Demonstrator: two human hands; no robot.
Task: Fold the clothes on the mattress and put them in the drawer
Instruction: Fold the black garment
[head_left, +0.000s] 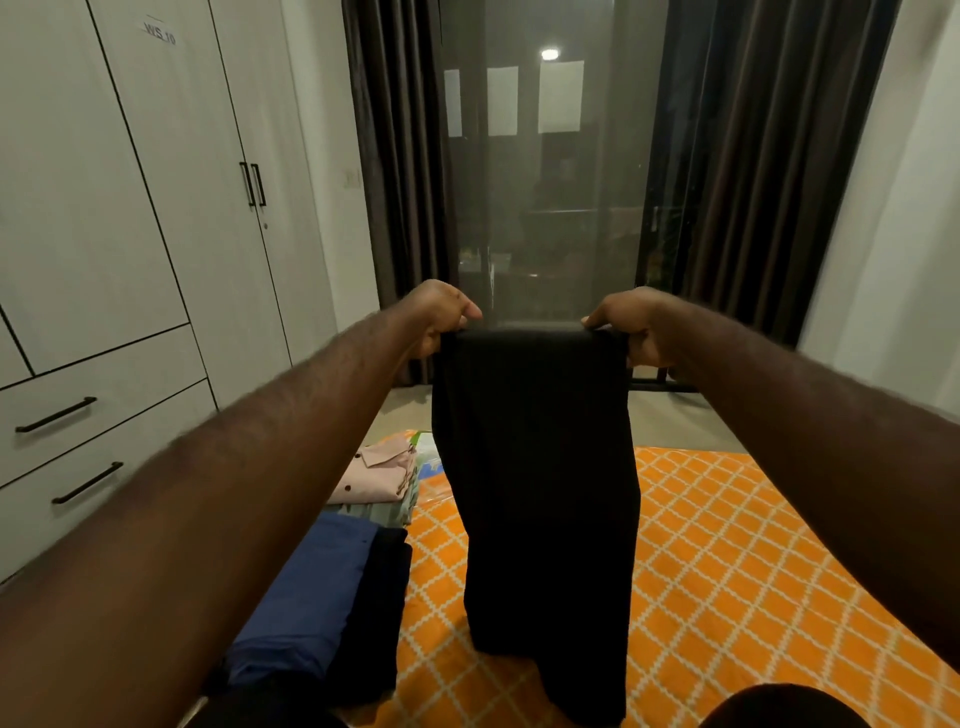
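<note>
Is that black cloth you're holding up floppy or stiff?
Probably floppy: the black cloth hangs limp from the left hand and right hand, over the mattress. Likely light too, since pinches at its top corners hold it up.

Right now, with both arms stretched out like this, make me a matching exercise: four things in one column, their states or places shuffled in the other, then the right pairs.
Things:
1 black garment
2 pink shirt
3 blue garment
4 upper drawer

States or places:
A shut, on the left
B folded, lying nearer on the mattress
C held up by left hand and right hand
D folded, on top of the farther pile

Pairs: 1-C, 2-D, 3-B, 4-A
</note>
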